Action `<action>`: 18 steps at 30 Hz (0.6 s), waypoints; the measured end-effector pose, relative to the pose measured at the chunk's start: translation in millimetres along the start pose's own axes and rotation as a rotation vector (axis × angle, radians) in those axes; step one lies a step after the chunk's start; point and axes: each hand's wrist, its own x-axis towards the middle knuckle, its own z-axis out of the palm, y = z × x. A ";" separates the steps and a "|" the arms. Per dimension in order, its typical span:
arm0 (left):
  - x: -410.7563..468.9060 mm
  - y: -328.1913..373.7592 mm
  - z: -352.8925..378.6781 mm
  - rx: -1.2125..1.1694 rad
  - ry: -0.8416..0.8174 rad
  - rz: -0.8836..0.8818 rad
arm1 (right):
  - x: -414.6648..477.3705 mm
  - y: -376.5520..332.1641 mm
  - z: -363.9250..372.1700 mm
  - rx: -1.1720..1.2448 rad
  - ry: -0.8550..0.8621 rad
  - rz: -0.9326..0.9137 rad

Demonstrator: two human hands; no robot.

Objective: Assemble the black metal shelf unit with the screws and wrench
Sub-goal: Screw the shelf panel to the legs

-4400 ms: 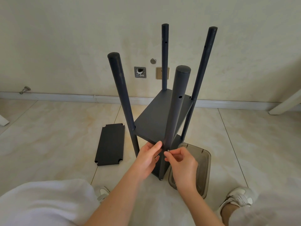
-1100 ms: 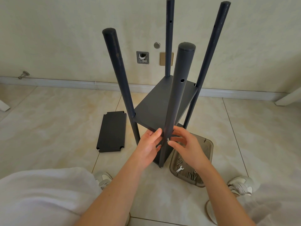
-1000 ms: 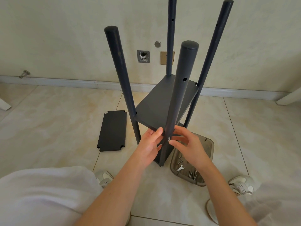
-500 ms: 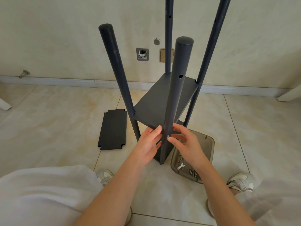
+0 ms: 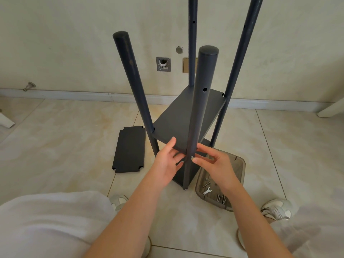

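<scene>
- Four black posts rise from the shelf unit (image 5: 186, 112), which stands at centre on the tiled floor (image 5: 65, 146) — one fitted shelf (image 5: 171, 129) spans them partway up.
- Left hand (image 5: 164, 162) grips the fitted shelf's near edge at 9 o'clock of the near post (image 5: 201, 108), thumb on top, fingers beneath.
- Right hand (image 5: 216, 165), at 3 o'clock of that post, pinches a small screw (image 5: 191, 157) against it at shelf level.
- Loose panel (image 5: 129, 148) lies flat at 9 o'clock of the unit.
- Grey tray (image 5: 241, 164) sits at 4 o'clock, just beside the unit's foot — a wrench (image 5: 207, 191) and spare screws (image 5: 221, 198) lie inside.
</scene>
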 end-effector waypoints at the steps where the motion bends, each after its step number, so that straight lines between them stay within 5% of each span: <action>1: 1.3 4.7 -0.5 -0.062 0.049 0.005 | -0.1 -1.2 0.2 -0.008 0.003 0.006; 6: 3.8 34.5 -10.8 -0.226 0.293 0.110 | 0.3 -2.0 1.5 -0.012 0.010 0.025; 18: 3.6 46.0 -4.0 -0.223 0.337 0.105 | -2.6 -4.1 3.8 -0.037 0.006 0.014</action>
